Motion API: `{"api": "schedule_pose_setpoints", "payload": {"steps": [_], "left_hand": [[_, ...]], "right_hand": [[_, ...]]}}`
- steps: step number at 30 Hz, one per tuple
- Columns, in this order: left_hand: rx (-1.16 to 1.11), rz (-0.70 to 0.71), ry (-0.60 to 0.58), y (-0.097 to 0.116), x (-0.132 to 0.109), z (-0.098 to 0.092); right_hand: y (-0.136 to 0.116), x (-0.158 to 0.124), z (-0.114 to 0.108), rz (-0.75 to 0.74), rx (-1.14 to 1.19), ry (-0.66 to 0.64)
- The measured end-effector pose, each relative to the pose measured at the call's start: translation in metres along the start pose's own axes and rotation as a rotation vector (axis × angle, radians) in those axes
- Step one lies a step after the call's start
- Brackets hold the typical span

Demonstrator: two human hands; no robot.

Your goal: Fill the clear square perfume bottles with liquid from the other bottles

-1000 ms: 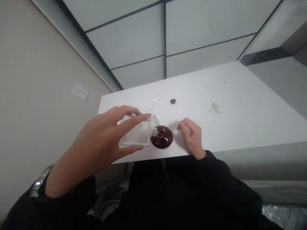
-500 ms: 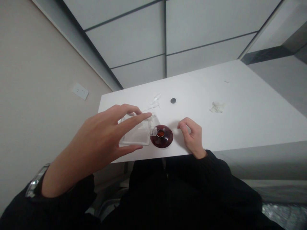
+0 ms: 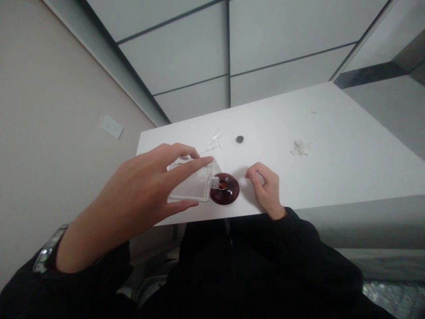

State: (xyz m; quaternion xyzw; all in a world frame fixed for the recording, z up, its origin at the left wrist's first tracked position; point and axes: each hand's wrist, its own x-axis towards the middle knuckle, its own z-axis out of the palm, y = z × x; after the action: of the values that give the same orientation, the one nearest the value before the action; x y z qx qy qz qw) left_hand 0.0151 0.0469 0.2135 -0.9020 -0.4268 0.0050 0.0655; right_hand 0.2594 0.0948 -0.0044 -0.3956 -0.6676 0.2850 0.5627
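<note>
My left hand (image 3: 146, 188) is closed around a clear square bottle (image 3: 192, 184), tipped on its side with its threaded neck pointing right. That neck is over the near-left part of a round, dark red-brown glass vessel (image 3: 229, 195), close to its opening. Whether the neck touches the rim, and whether liquid flows, I cannot tell. Just right of the vessel my right hand (image 3: 265, 188) rests on the white table with curled fingers; thumb and forefinger meet, and nothing shows between them.
A small dark cap (image 3: 239, 139) lies beyond the vessel. Left of it is a clear plastic dropper-like piece (image 3: 215, 141). A crumpled whitish scrap (image 3: 301, 148) lies to the right on the table (image 3: 348, 155). Cabinet panels (image 3: 186, 53) stand behind.
My left hand has shifted the clear bottle slightly to the right, its neck now a little further over the vessel. The right hand stays put.
</note>
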Motion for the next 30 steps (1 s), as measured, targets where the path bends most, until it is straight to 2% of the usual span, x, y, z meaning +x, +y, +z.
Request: {"api": "schedule_pose_setpoints", "payload": {"steps": [14, 21, 30], "left_hand": [[-0.018, -0.001, -0.021, -0.0002, 0.0052, -0.0017], [-0.028, 0.055, 0.006, -0.0006, 0.0060, -0.0026], [-0.012, 0.037, -0.014, 0.0010, 0.0054, -0.0022]], "right_hand": [[-0.0025, 0.0015, -0.0007, 0.018, -0.002, -0.008], [-0.0030, 0.0014, -0.0007, 0.008, -0.009, -0.009], [-0.0046, 0.0025, -0.0006, -0.002, -0.020, -0.010]]}}
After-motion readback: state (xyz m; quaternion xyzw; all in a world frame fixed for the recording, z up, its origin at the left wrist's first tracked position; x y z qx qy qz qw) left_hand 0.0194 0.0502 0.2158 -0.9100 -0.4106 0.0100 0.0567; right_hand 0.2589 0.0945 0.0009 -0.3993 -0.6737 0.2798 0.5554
